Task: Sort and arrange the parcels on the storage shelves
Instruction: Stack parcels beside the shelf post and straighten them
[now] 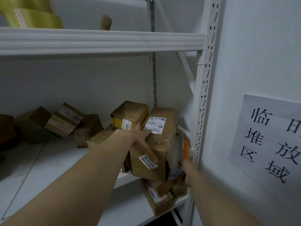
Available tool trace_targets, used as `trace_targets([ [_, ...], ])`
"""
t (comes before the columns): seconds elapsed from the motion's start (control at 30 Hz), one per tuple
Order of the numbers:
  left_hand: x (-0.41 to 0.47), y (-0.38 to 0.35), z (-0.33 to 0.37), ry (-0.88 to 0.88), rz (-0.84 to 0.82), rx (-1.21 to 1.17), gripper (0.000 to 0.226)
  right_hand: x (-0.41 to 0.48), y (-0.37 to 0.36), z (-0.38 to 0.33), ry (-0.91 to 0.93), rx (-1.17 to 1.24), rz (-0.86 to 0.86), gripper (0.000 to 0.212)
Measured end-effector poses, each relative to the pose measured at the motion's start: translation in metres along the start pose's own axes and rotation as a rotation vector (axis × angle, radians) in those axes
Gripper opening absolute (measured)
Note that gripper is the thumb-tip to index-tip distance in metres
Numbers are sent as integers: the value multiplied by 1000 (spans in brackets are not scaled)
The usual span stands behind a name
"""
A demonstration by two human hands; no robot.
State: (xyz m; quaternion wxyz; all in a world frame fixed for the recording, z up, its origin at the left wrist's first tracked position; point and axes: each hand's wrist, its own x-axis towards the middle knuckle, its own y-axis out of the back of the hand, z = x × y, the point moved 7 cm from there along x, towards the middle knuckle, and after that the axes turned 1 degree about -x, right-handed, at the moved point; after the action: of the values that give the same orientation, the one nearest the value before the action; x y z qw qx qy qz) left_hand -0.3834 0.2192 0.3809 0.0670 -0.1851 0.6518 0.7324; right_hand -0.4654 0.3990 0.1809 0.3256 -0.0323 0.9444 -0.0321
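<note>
**Both grips at the tall parcel**

The tall brown cardboard parcel (pixel 162 144) stands on end at the right end of the white metal shelf (pixel 40 168), at 5 o'clock in the view, its lower end past the shelf's front edge; the left grip (pixel 141 142), a bare hand, lies flat on its near-left face, fingers straight over a white label (pixel 150 164), thumb raised along the upper corner, released rather than clenched; the right grip (pixel 187 172) reaches in low at the parcel's 4 o'clock, fingers hidden behind a crumpled grey plastic bag (pixel 176 152), so I cannot tell whether it grasps anything. A small brown box bound with yellow tape (pixel 130 111) sits just beside the parcel at its 10 o'clock; a heap of brown cardboard parcels (pixel 65 121) lies at 9 o'clock on the same shelf; a flat brown box (pixel 156 198) rests on the shelf below at 6 o'clock; a white paper sign with black characters (pixel 268 136) hangs on the wall at 3 o'clock.
</note>
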Motion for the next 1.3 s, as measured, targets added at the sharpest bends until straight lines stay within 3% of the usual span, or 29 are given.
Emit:
trace_targets([
  [0.1,15,-9,-2,4,22,-5,131,65,14,-1,55,-44,26,40],
  [0.2,24,-12,3,23,51,-6,128,70,14,-11,19,48,19,48],
  [0.57,55,-4,19,80,225,-124,124,49,24,-58,75,218,170,16],
  [0.83,63,-6,20,90,238,-181,121,38,5,-47,1,1,70,2],
  [0.9,64,-5,22,101,254,-185,116,40,5,-51,13,-4,99,7],
  [1.1,68,-6,23,101,361,-236,103,38,3,-72,122,324,63,22],
  [1.3,50,-4,12,-7,400,-230,91,30,2,-40,79,322,277,14],
])
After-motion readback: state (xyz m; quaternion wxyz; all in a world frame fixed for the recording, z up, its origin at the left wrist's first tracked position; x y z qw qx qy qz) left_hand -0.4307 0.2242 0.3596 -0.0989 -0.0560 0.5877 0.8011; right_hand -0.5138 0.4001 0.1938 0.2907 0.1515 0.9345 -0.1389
